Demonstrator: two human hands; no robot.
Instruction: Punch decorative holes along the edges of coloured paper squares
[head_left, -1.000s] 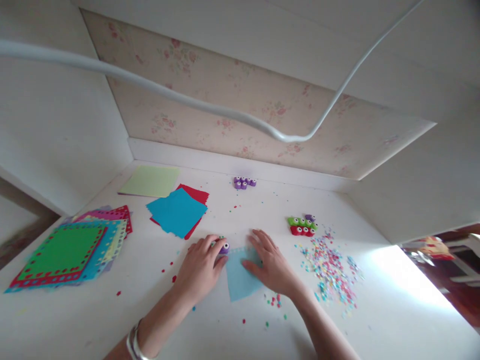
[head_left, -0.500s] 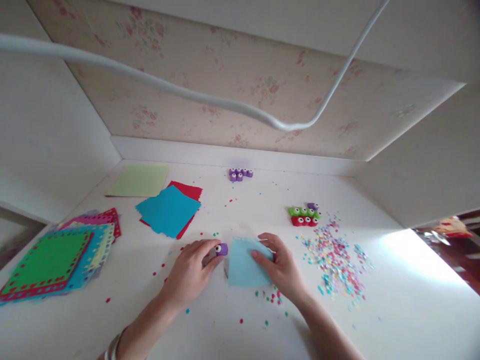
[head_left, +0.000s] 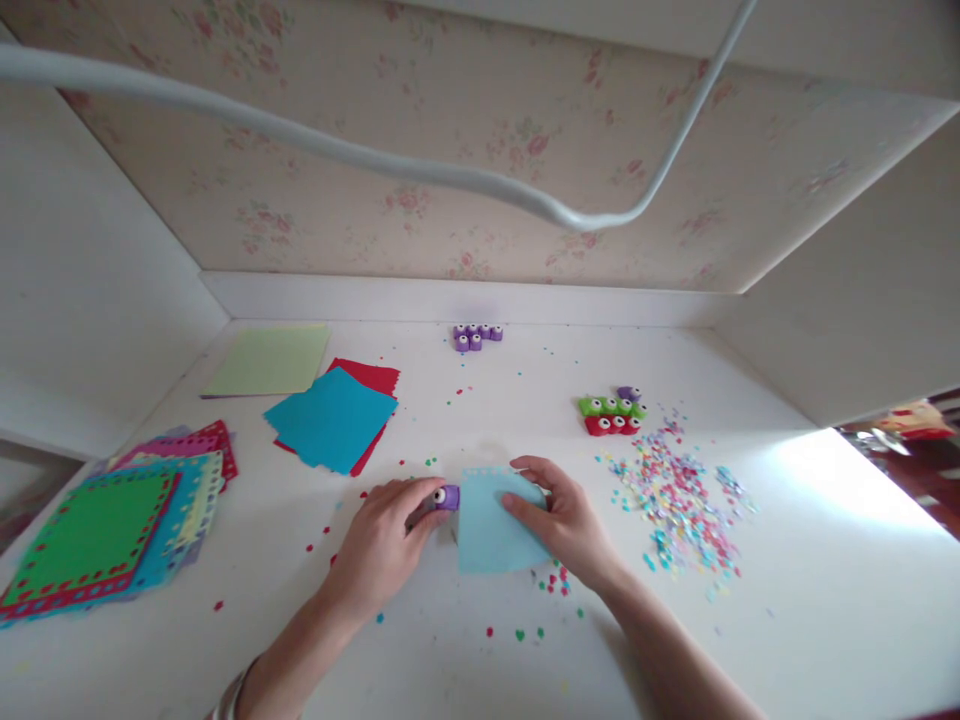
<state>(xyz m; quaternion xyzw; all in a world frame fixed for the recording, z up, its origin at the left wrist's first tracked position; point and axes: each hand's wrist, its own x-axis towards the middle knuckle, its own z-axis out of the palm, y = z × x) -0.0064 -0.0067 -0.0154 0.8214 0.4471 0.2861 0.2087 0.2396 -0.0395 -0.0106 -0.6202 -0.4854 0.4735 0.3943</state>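
Two arms reach in from the near edge of the surface. The left grip is a bare hand; whether its fingers bear rings is too small to tell. On the left wrist sit silver-coloured bangles, a few thin, shiny metal bands stacked close together and partly cut off by the lower edge of the picture. The left forearm beyond them is uncovered. The right grip is likewise a bare hand, and the right forearm is uncovered to the picture's edge. The fingernails are too small to judge.
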